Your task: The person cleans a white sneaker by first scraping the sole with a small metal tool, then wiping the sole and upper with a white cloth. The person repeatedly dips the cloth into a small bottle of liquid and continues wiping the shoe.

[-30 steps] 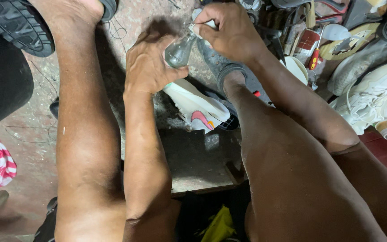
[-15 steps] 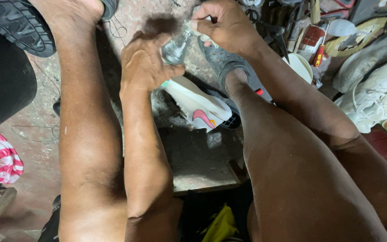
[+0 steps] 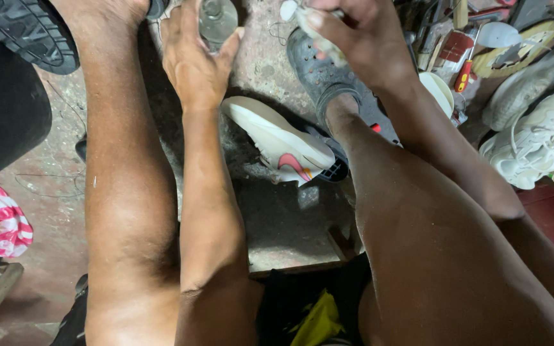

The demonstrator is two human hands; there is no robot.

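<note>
A: The small glass bottle, just above the white sneaker, is clasped by the left hand. Easily tipped, since the grip looks loose.

B: A whitish rag, probably, is pinched in the right hand; drips could be caught by the sneaker.

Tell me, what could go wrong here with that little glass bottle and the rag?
The left hand grips the clear glass bottle over a hard concrete floor; a slip could well break it, close to the bare legs. If the bottle is uncapped, which I cannot tell, liquid might spill onto the white shoe lying just below. The right hand pinches a pale rag beside cluttered tools, where it could snag.
</note>
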